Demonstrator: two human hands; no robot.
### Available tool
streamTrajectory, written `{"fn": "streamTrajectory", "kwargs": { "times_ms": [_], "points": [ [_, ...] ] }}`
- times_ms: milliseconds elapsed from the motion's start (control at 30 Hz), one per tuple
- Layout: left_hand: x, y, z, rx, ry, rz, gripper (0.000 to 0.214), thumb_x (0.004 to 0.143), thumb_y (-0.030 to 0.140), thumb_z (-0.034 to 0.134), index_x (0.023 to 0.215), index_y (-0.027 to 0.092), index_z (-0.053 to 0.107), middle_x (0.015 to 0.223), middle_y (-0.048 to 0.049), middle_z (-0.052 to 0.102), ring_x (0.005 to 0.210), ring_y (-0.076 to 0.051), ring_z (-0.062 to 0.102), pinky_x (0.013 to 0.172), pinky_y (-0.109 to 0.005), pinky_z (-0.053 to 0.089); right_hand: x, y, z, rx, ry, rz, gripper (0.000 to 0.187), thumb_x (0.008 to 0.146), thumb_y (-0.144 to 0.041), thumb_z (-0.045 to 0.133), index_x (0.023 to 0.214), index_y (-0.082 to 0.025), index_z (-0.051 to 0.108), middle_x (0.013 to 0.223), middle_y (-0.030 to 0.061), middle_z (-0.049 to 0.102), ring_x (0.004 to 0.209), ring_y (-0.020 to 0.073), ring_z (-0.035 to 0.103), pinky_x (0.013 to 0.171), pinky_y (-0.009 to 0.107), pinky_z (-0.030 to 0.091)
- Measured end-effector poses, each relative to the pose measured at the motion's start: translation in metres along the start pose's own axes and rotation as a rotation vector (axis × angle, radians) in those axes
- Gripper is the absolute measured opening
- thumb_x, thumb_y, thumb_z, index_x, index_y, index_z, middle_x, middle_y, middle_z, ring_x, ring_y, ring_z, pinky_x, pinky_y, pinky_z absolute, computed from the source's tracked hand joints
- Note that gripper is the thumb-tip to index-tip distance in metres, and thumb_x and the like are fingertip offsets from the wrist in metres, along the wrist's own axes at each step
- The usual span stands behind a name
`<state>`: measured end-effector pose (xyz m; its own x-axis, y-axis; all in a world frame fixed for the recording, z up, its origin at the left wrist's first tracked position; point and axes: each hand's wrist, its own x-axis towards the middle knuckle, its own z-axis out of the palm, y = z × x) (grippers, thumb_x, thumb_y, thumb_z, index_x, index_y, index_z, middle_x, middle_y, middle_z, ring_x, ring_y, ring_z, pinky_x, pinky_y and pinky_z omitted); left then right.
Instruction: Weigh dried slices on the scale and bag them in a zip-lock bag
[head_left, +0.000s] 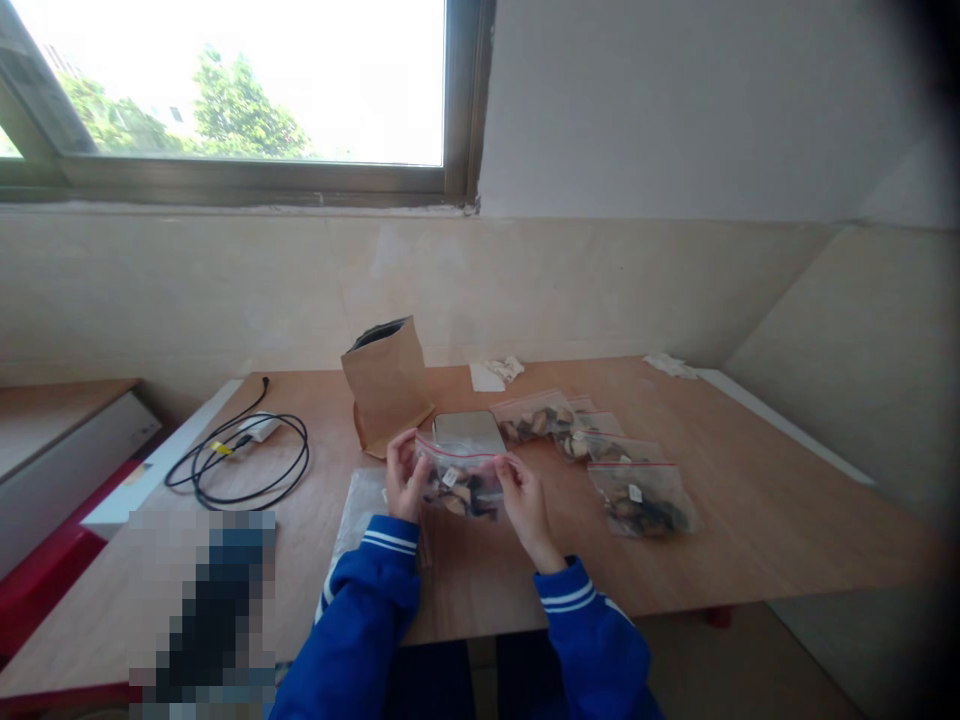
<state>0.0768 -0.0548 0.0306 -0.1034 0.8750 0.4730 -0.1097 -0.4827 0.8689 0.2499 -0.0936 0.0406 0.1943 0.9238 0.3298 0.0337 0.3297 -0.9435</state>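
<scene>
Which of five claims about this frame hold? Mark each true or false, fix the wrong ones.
1. The left hand and right hand hold the same clear bag. True.
2. The brown paper bag lies flat on the table. False: it stands, its open mouth at the top.
3. A red strip runs along the upper edge of the held bag. True.
4. The other filled bags lie to the person's left of the brown paper bag. False: they lie to its right.
5. Both sleeves are plain red. False: they are blue, with white stripes at the cuffs.
</scene>
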Motion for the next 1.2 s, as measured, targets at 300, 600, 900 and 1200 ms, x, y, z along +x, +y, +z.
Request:
{"fn": "streamTrajectory", "kwargs": {
  "times_ms": [300, 600, 900, 1200],
  "points": [
    [-0.002, -0.004, -0.002, -0.089, -0.092, -0.223, 0.027, 0.076, 0.038, 0.066, 0.085, 0.016, 0.053, 0.066, -0.0006, 0.064, 0.057, -0.012, 0.058, 0.053, -0.021, 0.040, 0.010, 0.028, -0.021, -0.137, 0.167, -0.020, 0.049, 0.085, -0.061, 0.047, 0.067, -0.018, 0.063, 0.062, 0.0065, 0.069, 0.056, 0.0201, 0.062, 0.054, 0.029, 0.047],
    [0.000, -0.007, -0.007, 0.116, -0.209, -0.196, 0.029, 0.080, 0.045, 0.057, 0.087, 0.017, 0.056, 0.077, -0.0030, 0.064, 0.069, -0.015, 0.061, 0.060, -0.024, 0.044, 0.005, 0.046, -0.024, -0.264, 0.276, -0.040, 0.039, 0.082, -0.056, 0.055, 0.082, -0.017, 0.062, 0.073, 0.0055, 0.067, 0.070, 0.0202, 0.062, 0.067, 0.030, 0.047],
    [0.000, -0.012, -0.011, 0.315, -0.110, -0.212, 0.026, 0.078, 0.046, 0.058, 0.078, 0.020, 0.051, 0.071, 0.0007, 0.056, 0.064, -0.012, 0.053, 0.053, -0.020, 0.041, -0.001, 0.046, -0.024, -0.299, 0.300, -0.053, 0.038, 0.083, -0.055, 0.052, 0.084, -0.018, 0.060, 0.072, 0.0033, 0.062, 0.066, 0.0175, 0.056, 0.064, 0.028, 0.045],
    [-0.005, -0.006, -0.013, 0.281, -0.165, -0.219, 0.025, 0.078, 0.045, 0.057, 0.078, 0.021, 0.053, 0.067, 0.0005, 0.056, 0.058, -0.013, 0.053, 0.051, -0.022, 0.042, -0.013, 0.035, -0.039, -0.213, 0.246, 0.047, 0.042, 0.087, -0.055, 0.044, 0.090, -0.018, 0.063, 0.087, 0.0078, 0.070, 0.081, 0.0217, 0.064, 0.073, 0.031, 0.049]
  ]
}}
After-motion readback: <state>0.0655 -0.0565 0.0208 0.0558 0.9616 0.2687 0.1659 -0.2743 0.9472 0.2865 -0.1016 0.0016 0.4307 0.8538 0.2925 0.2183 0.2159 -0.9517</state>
